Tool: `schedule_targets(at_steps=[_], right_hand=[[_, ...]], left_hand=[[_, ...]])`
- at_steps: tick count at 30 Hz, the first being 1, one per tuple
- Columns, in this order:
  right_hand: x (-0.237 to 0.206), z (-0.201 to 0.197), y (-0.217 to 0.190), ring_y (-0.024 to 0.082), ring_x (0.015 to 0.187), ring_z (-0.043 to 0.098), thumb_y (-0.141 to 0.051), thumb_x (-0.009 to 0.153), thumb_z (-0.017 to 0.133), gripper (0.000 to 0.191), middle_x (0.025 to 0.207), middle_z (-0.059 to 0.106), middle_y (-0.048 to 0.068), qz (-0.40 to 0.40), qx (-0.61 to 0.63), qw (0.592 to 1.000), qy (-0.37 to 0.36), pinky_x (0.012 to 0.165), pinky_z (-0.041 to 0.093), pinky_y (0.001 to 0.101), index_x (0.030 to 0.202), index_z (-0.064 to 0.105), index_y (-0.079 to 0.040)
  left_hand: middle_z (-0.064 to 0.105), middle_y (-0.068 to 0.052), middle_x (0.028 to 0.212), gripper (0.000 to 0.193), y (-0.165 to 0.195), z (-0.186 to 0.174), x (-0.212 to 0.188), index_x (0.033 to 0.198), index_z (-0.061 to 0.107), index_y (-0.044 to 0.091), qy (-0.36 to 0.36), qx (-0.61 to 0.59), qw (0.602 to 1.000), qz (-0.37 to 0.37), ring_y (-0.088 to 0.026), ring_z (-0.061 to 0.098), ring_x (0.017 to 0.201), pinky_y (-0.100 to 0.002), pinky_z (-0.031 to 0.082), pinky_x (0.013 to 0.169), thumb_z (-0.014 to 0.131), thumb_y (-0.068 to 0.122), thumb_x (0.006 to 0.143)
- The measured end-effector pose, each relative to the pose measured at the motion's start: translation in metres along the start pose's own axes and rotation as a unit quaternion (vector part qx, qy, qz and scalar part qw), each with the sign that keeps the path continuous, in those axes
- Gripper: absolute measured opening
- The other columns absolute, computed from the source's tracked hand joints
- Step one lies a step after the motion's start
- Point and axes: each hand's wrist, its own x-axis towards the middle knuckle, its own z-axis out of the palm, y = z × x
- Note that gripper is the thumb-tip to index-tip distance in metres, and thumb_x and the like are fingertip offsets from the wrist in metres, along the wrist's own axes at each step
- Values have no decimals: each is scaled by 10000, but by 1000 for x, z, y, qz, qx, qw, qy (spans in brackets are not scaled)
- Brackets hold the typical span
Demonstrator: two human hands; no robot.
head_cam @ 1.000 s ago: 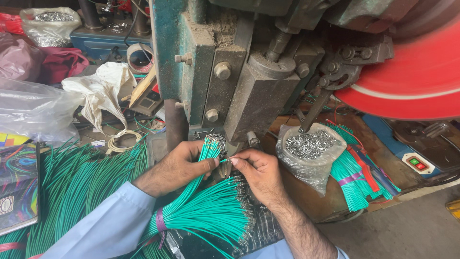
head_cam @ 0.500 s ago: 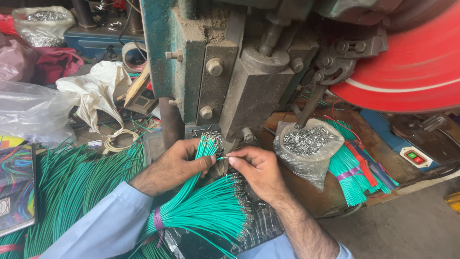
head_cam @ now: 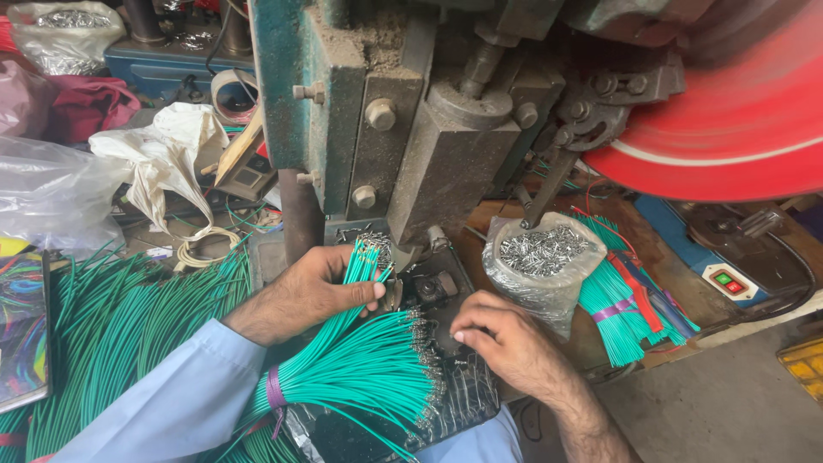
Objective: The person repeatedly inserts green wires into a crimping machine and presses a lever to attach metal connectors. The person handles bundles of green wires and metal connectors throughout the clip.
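**First speaker:** Holding a small bunch of green wires [head_cam: 358,276] is the left hand [head_cam: 302,294], thumb and fingers pinched around it. The wire tips stand just under the grey press head [head_cam: 446,159] of a greasy machine.

**Second speaker:** And the right hand [head_cam: 506,343]?

**First speaker:** Half a second ago it was up at the wire tips, fingertips meeting the left hand's. Now it has dropped back towards the person. It rests with fingers curled loosely, pinching nothing I can make out, on the dark tray [head_cam: 463,390] at the edge of the worktop.

**Second speaker:** So what does that change tell you?

**First speaker:** My reading is that one wire has just been fed or released, and the hand is going back for another.

**Second speaker:** What lies around them?

**First speaker:** Just below the left hand, a fanned bundle of green wires [head_cam: 360,369] with metal ends, tied with a purple band. To the right, a clear bag of small metal terminals [head_cam: 542,257], with another tied green bundle [head_cam: 613,313] beside it. Loose green wires [head_cam: 120,334] are heaped on the left. A red flywheel [head_cam: 737,129] blurs at upper right.
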Motion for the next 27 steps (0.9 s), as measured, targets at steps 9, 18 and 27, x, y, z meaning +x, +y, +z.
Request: schedule_targets(at_steps=[9,18,27], right_hand=[[40,35,9,157,903,732,-14,990,589,147,992,773,122,-20,306,945,111,814,594,293,1105,670,29],[66,62,4,168,942,744,-3,979,633,129,1010,776,132,-42,426,898,102,879,622,316,1090,669,53],[69,66,8,117,921,731,-38,944,703,130,989,788,99,-18,391,914,103,856,604,265,1054,722,28]], left_hand=[[684,10,824,141,-2,0,1,970,700,11,7,-30,1000,-3,-72,613,772,-259,534,723,717,144,926],[647,23,744,127,-4,0,2,980,698,30,27,8,1000,-14,-57,589,699,-243,506,658,664,150,955],[648,34,747,140,-4,-1,3,993,703,41,30,26,999,-27,-45,591,698,-235,512,654,652,165,955]])
